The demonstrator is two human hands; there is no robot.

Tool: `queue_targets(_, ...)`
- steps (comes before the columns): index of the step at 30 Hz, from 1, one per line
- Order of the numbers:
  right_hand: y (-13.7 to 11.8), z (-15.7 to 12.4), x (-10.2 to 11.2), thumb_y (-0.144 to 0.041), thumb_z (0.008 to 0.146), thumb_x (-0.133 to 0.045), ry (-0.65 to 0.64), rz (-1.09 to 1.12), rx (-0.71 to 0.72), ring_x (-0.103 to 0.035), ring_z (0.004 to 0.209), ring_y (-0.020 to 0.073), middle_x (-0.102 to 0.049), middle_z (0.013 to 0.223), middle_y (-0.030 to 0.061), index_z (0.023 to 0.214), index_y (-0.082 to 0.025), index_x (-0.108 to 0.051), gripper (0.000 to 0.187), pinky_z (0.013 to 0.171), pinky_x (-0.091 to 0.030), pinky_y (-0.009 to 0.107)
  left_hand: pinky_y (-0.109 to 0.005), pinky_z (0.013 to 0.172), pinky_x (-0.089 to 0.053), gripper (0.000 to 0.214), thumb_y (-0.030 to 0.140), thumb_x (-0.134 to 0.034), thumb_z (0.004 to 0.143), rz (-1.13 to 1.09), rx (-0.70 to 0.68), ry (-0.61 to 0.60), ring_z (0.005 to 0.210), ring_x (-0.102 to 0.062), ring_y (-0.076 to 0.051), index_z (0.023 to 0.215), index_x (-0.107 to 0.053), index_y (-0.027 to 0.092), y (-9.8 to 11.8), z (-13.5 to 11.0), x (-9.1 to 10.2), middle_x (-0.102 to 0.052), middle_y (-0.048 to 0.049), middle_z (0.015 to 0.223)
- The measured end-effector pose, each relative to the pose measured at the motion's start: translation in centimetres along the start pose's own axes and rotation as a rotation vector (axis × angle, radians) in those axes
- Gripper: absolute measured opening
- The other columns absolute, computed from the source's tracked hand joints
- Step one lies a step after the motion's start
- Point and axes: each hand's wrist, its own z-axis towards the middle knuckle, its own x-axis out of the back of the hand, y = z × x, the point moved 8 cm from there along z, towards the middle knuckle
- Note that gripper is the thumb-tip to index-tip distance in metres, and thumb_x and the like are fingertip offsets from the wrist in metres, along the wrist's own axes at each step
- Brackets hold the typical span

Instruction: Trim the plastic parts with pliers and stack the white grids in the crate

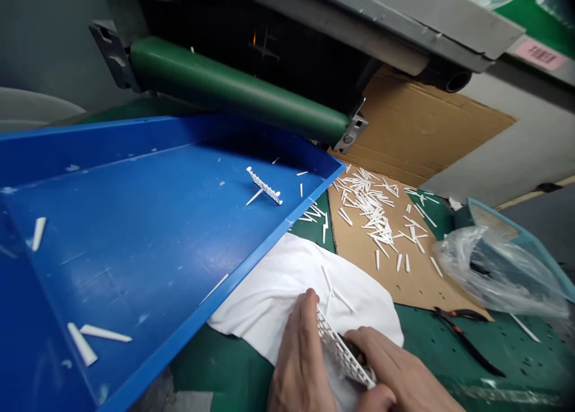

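Observation:
A white plastic lattice piece (pixel 340 347) stands on edge between my two hands, low in the view over a white cloth (pixel 265 295). My left hand (pixel 302 361) presses its straight, close-together fingers along the left face of the piece. On the other side, my right hand (pixel 406 373) is closed, its thumb at the piece's lower end. Under its fingers shows a small dark, yellowish object (pixel 359 357), mostly hidden, whose kind I cannot make out. Thin white plastic sticks (pixel 333 292) lie on the cloth just beyond the piece.
A blue tray (pixel 148 220) at left holds another white lattice piece (pixel 265 186) and loose sticks. Above it runs a green conveyor roller (pixel 238 88). Many white sticks (pixel 371 205) cover the cardboard (pixel 359 259). Orange-and-black pliers (pixel 467 337) and a plastic bag (pixel 503 274) lie at right.

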Motion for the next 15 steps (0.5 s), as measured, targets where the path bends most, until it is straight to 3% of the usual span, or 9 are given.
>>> queue_targets(4, -0.2, -0.2, 1.0, -0.028, 0.093, -0.036, 0.066, 0.011, 0.045, -0.059, 0.101, 0.0249, -0.061, 0.113, 0.0148, 0.122, -0.016, -0.053, 0.036, 0.088, -0.047, 0.035, -0.045, 0.104, -0.046, 0.102, 0.020, -0.061, 0.069, 0.054, -0.061, -0.011, 0.135, -0.038, -0.034, 0.152, -0.002, 0.019, 0.9, 0.0, 1.6, -0.032, -0.0121, 0.152)
queue_targets(7, 1.5, -0.4, 2.2, -0.041, 0.096, -0.040, 0.110, 0.171, -0.016, -0.052, 0.117, 0.0257, -0.056, 0.128, 0.0142, 0.129, -0.017, -0.049, 0.042, 0.098, -0.043, 0.036, -0.047, 0.107, -0.041, 0.091, 0.014, -0.050, 0.077, 0.218, -0.116, 0.108, 0.141, -0.026, -0.032, 0.152, 0.001, 0.018, 1.5, -0.4, 4.6, -0.017, -0.0136, 0.157)
queue_targets(8, 2.2, -0.4, 2.4, -0.045, 0.096, -0.042, 0.131, 0.250, -0.040, -0.051, 0.118, 0.0261, -0.055, 0.128, 0.0133, 0.130, -0.017, -0.048, 0.045, 0.098, -0.043, 0.035, -0.048, 0.107, -0.041, 0.085, 0.014, -0.049, 0.080, 0.285, -0.130, 0.162, 0.142, -0.025, -0.032, 0.152, -0.003, 0.018, 1.7, -0.6, 5.7, -0.017, -0.0146, 0.157)
queue_targets(10, 3.7, -0.6, 2.6, -0.052, 0.093, -0.046, 0.190, 0.407, -0.066, -0.052, 0.116, 0.0275, -0.059, 0.123, 0.0119, 0.128, -0.016, -0.050, 0.050, 0.096, -0.045, 0.035, -0.048, 0.103, -0.043, 0.067, 0.017, -0.048, 0.085, 0.405, -0.163, 0.221, 0.136, -0.034, -0.032, 0.147, -0.023, 0.018, 2.2, -1.0, 7.1, -0.031, -0.0168, 0.149)
queue_targets(13, 5.2, -0.7, 2.4, -0.057, 0.088, -0.052, 0.287, 0.566, -0.041, -0.054, 0.112, 0.0281, -0.061, 0.116, 0.0102, 0.120, -0.017, -0.055, 0.051, 0.095, -0.046, 0.033, -0.041, 0.087, -0.052, 0.027, 0.019, -0.047, 0.089, 0.535, -0.161, 0.095, 0.106, -0.058, -0.026, 0.114, -0.057, 0.019, 2.2, -0.9, 6.5, -0.057, -0.0122, 0.113)
queue_targets(15, 5.7, -1.0, 2.3, -0.059, 0.086, -0.054, 0.340, 0.628, -0.010, -0.058, 0.106, 0.0271, -0.063, 0.110, 0.0095, 0.114, -0.018, -0.057, 0.050, 0.090, -0.049, 0.031, -0.037, 0.077, -0.053, 0.016, 0.019, -0.045, 0.090, 0.600, -0.151, -0.027, 0.088, -0.060, -0.022, 0.092, -0.060, 0.019, 2.1, -0.5, 5.1, -0.058, -0.0077, 0.093)
